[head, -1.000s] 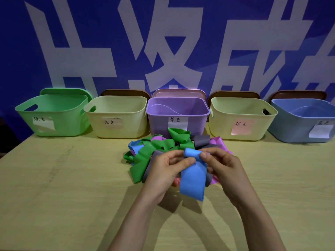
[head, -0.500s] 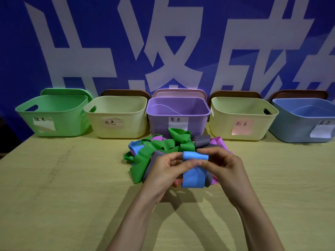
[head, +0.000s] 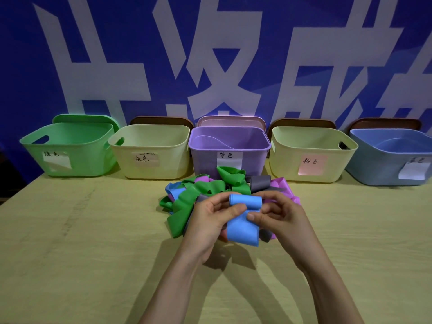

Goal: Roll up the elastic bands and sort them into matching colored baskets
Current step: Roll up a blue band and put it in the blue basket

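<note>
L hand (head: 209, 222), R hand (head: 284, 215) pinch blue band (head: 243, 228), top edge rolled (tail loose); bare tabletop (head: 93, 242) flanks pile (head: 205, 187).

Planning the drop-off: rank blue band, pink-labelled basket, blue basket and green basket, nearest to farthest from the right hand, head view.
1. blue band, pinched in the right hand.
2. pink-labelled basket, behind the hand, slightly right.
3. blue basket, far right.
4. green basket, far left.
</note>
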`<state>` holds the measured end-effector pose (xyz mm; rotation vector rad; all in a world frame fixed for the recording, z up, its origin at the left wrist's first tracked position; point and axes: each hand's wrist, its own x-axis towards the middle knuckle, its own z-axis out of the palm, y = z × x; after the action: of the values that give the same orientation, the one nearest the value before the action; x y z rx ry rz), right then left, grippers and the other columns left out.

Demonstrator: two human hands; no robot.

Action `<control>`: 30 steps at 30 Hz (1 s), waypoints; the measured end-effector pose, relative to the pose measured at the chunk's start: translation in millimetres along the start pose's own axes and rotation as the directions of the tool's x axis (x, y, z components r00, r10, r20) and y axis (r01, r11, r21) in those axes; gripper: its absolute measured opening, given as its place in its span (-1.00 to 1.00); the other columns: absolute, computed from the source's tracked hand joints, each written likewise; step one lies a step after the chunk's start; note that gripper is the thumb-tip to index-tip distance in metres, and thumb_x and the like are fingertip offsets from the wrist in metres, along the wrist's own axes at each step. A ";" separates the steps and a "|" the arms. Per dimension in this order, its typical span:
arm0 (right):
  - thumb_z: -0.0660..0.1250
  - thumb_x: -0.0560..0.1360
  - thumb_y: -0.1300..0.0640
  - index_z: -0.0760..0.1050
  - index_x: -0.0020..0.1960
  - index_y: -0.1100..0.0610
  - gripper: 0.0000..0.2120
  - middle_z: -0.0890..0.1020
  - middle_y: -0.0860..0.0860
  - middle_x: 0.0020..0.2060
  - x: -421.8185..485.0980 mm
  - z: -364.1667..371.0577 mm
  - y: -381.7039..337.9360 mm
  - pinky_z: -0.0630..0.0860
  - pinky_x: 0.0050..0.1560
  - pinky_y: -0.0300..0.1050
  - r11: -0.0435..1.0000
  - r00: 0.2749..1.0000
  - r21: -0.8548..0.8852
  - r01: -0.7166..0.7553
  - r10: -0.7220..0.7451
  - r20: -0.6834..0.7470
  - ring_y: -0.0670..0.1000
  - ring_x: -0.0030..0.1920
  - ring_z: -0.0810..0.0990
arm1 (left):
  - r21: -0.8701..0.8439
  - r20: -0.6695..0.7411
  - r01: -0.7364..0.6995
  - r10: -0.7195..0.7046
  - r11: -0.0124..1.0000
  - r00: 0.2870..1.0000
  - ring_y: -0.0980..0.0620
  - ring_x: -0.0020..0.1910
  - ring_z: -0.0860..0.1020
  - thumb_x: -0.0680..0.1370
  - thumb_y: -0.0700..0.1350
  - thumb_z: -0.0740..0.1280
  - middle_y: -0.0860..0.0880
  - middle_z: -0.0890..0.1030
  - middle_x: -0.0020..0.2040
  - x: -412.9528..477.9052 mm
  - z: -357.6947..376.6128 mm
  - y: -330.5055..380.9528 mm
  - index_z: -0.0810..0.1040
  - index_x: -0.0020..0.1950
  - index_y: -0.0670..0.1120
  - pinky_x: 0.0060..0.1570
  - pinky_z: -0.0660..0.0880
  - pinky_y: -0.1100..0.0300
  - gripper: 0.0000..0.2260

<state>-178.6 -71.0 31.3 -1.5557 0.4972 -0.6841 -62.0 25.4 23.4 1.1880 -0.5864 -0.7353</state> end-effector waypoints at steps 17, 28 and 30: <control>0.35 0.47 0.22 0.58 -0.09 0.20 -0.94 0.57 -0.02 -0.43 -3.4 1.2 -3.1 0.47 -0.41 -0.28 0.991 0.997 0.135 -0.010 0.020 -0.072 -0.07 -0.43 0.50 | 0.114 0.073 -0.006 -0.003 0.993 0.997 -0.11 -0.21 0.54 0.32 -0.17 0.52 -0.05 0.68 -0.11 -1.1 -4.2 3.5 0.63 0.03 -0.04 -0.21 0.42 -0.09 -0.70; 0.43 0.32 0.23 0.61 0.01 0.20 -0.75 0.70 0.07 -0.16 -5.4 -0.3 -1.7 0.61 -0.20 -0.16 0.987 0.994 0.150 0.057 -0.042 -0.106 -0.02 -0.14 0.66 | 0.154 0.151 0.016 -0.040 0.988 0.988 0.14 -0.32 0.60 0.44 -0.33 0.42 -0.05 0.65 -0.22 -2.6 -3.6 5.2 0.62 0.10 -0.21 -0.38 0.47 0.37 -0.76; 0.43 0.35 0.32 0.62 -0.01 0.18 -0.78 0.69 0.11 -0.17 -4.6 -1.1 -2.9 0.60 -0.26 -0.20 0.988 0.993 0.137 0.070 -0.055 -0.106 -0.02 -0.15 0.64 | 0.159 0.166 0.015 -0.042 0.987 0.985 0.13 -0.30 0.61 0.42 -0.35 0.43 -0.05 0.66 -0.20 -3.3 -3.9 6.0 0.60 0.12 -0.22 -0.38 0.47 0.38 -0.72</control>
<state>-182.9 -68.3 33.6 -1.4140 0.4673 -0.8324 -60.0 31.5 27.9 1.2893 -0.7815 -0.8320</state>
